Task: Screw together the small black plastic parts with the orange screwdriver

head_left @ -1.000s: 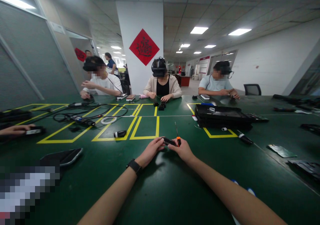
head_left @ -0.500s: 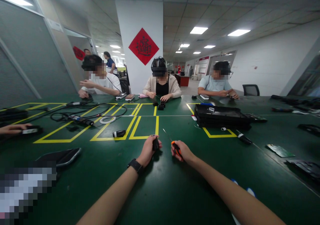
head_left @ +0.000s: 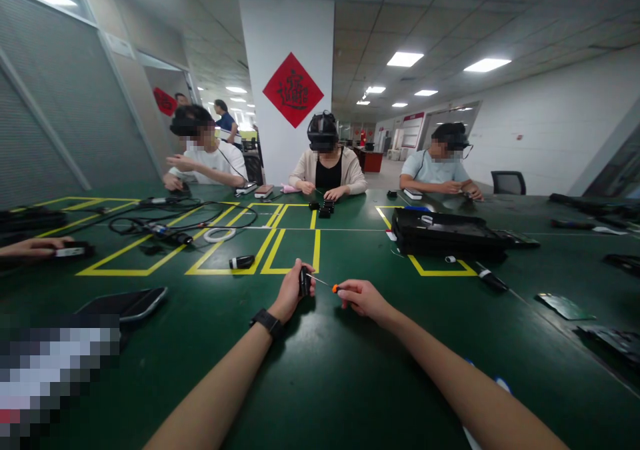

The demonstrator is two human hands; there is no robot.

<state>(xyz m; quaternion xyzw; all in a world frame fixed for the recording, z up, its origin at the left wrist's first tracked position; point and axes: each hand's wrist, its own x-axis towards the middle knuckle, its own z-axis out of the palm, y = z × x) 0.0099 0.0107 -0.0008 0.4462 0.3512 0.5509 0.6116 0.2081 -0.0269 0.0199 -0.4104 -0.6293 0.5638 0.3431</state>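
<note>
Green matting (head_left: 320, 383) covers a long shared bench marked with yellow tape boxes (head_left: 295, 250); three people sit across it, each busy with small parts. Near the middle, the left hand (head_left: 293, 293) is closed around a small black device (head_left: 303, 281), held upright just off the mat. To its right, almost touching, the right hand (head_left: 361, 297) pinches an orange-handled screwdriver (head_left: 334, 288) between thumb and fingers, the thin shaft lying nearly level with its tip at the device's side. Whether the tip sits in a screw head is too small to tell.

Beyond the left grip lies a black cylinder (head_left: 242, 261) on the tape line; a black case (head_left: 445, 233) rests farther off past the right hand, and a phone (head_left: 135, 302) lies well to the left. Another person's hand (head_left: 30, 247) rests at the far left edge.

By the look of it, a screw on the device is being worked. The next move likely calls for a steady left hold while the right fingers twist the driver without slipping off.
</note>
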